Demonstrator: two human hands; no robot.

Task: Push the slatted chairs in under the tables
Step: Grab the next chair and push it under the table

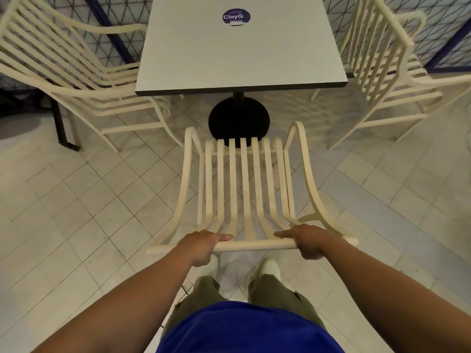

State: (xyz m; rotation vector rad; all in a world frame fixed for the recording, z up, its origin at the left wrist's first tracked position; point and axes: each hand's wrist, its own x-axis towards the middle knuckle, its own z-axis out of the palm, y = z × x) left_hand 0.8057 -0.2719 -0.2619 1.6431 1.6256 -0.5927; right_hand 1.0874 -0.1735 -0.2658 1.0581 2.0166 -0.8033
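Firmly curled, my fingers (221,237) wrap the top rail (254,245) of the slatted chair (244,179), left hand (201,247) and right hand (309,242) set apart along it. The seat stops short of the table (239,52) at twelve o'clock (push pending). The chair at ten o'clock (76,80) and the chair at two o'clock (382,72) look closer in. No containers in sight.

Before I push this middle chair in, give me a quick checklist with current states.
1. Left hand grips the cream slatted chair by its top rail: ok.
2. Right hand grips the same rail: ok.
3. Chair lined up with the grey square table: ok.
4. Chair legs will clear the black round pedestal base: cannot tell.
5. Left cream side chair and right cream side chair stand apart from its path: ok.
6. Seat under the table: not ok.
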